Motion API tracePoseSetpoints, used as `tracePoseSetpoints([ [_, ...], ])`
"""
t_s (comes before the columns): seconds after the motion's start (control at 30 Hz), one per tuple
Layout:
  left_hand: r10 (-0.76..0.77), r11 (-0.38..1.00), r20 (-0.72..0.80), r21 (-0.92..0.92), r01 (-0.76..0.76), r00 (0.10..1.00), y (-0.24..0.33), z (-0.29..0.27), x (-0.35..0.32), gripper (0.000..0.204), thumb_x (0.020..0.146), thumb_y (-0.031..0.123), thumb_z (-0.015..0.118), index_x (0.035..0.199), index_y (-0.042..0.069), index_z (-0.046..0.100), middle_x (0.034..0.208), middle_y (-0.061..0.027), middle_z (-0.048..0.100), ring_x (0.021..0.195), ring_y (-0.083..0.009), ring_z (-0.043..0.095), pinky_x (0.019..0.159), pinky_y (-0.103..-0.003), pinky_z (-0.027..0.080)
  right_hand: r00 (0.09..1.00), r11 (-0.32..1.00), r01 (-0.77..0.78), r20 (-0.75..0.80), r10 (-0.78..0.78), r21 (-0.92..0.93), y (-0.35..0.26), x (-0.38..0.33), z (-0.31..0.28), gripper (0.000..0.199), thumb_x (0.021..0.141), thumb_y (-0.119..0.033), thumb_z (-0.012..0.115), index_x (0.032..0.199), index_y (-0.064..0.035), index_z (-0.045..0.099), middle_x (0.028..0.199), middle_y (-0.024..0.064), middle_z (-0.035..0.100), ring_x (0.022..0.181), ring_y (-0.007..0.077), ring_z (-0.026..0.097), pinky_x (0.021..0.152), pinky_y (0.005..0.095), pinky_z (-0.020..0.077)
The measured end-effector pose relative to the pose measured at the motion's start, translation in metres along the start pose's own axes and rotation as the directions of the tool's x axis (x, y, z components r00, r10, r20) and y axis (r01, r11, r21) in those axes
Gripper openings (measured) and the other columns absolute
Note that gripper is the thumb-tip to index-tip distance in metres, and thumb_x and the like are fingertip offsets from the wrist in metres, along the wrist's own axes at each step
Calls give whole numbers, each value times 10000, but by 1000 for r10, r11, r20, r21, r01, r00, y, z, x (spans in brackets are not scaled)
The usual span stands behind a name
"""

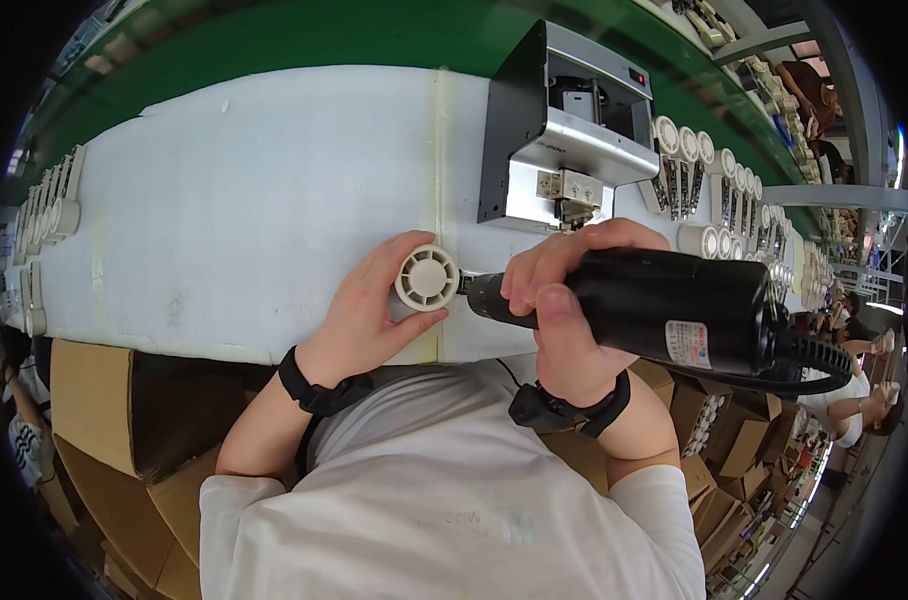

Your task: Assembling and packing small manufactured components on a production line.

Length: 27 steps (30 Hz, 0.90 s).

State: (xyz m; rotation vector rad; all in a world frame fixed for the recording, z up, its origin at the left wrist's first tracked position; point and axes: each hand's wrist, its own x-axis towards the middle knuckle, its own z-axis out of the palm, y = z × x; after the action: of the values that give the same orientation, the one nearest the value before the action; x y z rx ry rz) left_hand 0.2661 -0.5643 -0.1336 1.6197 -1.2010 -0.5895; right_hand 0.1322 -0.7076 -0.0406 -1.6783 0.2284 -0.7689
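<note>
My left hand [362, 308] grips a cream handheld fan [428, 278] by its round slotted head, thumb and fingers on either side. The head faces up, and a dark part sticks out from it to the right. A black electric screwdriver [674, 305] lies almost level in my right hand [574, 320], whose fingers wrap its front part. Its tip points left and meets the dark part beside the fan head; the exact contact is too small to tell. A cable leaves the tool's rear end.
A grey and black screw feeder [599, 130] stands beyond my right hand. Rows of fan parts [689, 150] line the table's right side, with more fans [59, 215] at the far left. Cardboard boxes [92, 405] sit below the white table [254, 190]. Other people are at the right.
</note>
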Motion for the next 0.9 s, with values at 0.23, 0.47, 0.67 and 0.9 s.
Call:
tracePoseSetpoints([
  [0.23, -6, 1000, 5, 5, 6, 1000, 1, 1, -1, 686, 738, 139, 790, 1331, 55, 453, 1261, -171, 549, 1125, -354, 564, 942, -401, 473, 999, 998, -27, -25, 28, 55, 3, 0, 6, 425, 877, -68, 652, 1194, -95, 371, 755, 68, 535, 627, 165, 513, 634, 371, 485],
  [0.47, 13, 999, -3, 33, -13, 1000, -2, 2, 0, 681, 741, 153, 787, 1326, 53, 453, 1257, -172, 550, 1131, -361, 557, 947, -411, 468, 992, 998, 68, 105, -65, -20, 8, 3, 3, 345, 875, -9, 612, 1116, -85, 377, 755, 76, 521, 618, 166, 502, 625, 361, 486],
  [0.67, -1, 998, -12, 62, 2, 1000, -1, -3, 0, 669, 753, 170, 778, 1324, 44, 453, 1262, -178, 548, 1143, -369, 550, 964, -418, 460, 999, 992, 47, -18, -45, 117, 15, 3, 13, 325, 862, 33, 576, 1088, -83, 373, 752, 83, 512, 610, 173, 505, 617, 352, 490],
  [0.9, 120, 992, -61, 30, -119, 991, -4, 8, -7, 671, 786, 173, 745, 1362, 33, 431, 1282, -192, 539, 1184, -369, 531, 1000, -416, 438, 992, 984, 70, -114, -51, 165, 13, -12, 17, 329, 841, 51, 571, 1106, -63, 413, 760, 72, 515, 619, 172, 518, 640, 344, 504],
])
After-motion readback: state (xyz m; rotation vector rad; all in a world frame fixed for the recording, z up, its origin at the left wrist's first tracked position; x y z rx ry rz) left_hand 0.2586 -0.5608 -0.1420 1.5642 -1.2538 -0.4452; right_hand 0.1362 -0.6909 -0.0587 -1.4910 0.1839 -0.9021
